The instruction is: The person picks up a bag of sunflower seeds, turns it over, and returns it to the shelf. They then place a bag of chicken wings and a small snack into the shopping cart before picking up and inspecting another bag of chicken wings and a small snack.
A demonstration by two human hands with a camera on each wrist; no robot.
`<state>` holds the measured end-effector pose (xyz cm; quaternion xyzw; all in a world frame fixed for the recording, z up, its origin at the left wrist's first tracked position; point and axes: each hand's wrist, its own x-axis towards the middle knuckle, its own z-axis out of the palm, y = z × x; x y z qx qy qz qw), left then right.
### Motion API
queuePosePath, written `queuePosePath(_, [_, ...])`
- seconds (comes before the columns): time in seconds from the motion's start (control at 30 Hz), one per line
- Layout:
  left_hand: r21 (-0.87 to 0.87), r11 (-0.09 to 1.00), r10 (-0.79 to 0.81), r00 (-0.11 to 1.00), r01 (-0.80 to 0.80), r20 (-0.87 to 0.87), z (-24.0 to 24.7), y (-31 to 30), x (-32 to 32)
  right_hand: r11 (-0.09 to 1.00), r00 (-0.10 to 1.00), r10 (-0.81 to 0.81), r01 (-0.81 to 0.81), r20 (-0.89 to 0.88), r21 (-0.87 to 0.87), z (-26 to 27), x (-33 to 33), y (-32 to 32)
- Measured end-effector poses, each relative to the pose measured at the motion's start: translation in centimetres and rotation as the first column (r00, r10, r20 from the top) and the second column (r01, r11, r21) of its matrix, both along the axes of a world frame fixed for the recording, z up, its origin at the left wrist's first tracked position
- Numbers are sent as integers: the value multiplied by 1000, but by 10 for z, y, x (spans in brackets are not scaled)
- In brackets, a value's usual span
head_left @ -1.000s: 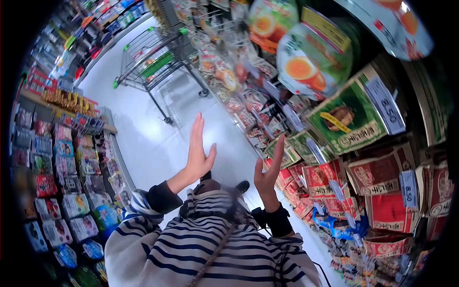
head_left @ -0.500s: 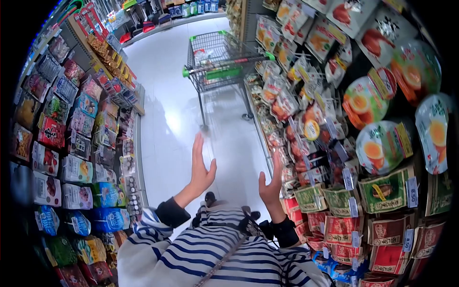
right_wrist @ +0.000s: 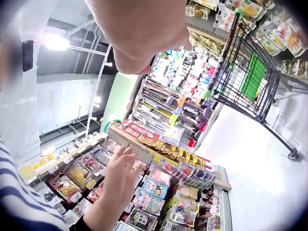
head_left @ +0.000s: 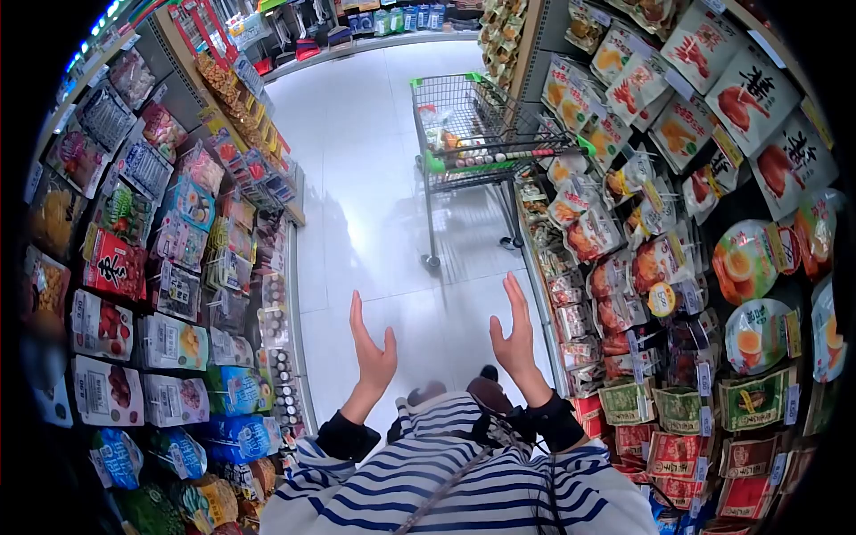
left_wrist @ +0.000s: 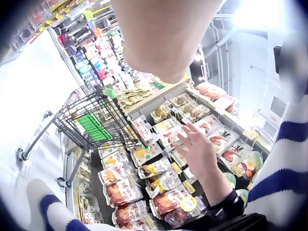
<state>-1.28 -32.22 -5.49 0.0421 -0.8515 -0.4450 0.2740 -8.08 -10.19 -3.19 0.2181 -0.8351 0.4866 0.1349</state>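
Observation:
Both hands are held out in front of the body over the aisle, palms facing each other with a gap between them. The left hand (head_left: 372, 361) has its fingers straight and thumb apart, with nothing in it. Level with it, the right hand (head_left: 517, 346) is likewise spread and holds nothing. Ahead stands a wire shopping cart (head_left: 468, 159) with green trim and a few goods inside, well beyond the fingertips. Each wrist view shows its own hand from close up at the top, and the opposite hand in front of the shelves.
Packaged snacks (head_left: 178, 343) hang on the left shelving. On the right, meat packs (head_left: 664, 267), round egg packs (head_left: 749, 263) and red and green packets (head_left: 749, 401) fill the rack beside the right arm. Pale tiled floor (head_left: 357, 223) runs between them toward a far display.
The view has swung rightward and levelled, so the cart now appears upright and further right. Both hands stay raised and empty, now level with each other.

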Motion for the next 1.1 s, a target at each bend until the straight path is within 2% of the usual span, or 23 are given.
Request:
queuePosePath(0.13, [28,998,52,999,-52,13,1,-24,-20,996,996,83,-83,45,10,-4,-28,-31])
queuePosePath(0.27, [33,999,35,999,-34,-10,3,-41,-57,992,992,124,-123,30,-28,-9,-68,-57])
queuePosePath(0.53, [-22,1000,-2,1000,1,-23,14,-85,-180,974,984,170,-160,50,-163,-7,-186,-107])
queuePosePath(0.63, [-11,1000,-13,999,14,43,15,-100,-227,952,963,267,-257,39,-166,15,-235,-119])
queuePosePath(0.77, [17,1000,-21,999,20,45,19,-120,-275,964,975,223,-216,26,-154,27,-293,-142])
queuePosePath(0.9, [56,998,10,999,-12,49,13,-147,-313,955,955,268,-244,131,-170,21,-331,-163])
queuePosePath(1.1, [94,995,-29,997,22,70,1,-204,-370,970,922,220,-173,318,-168,7,-369,-199])
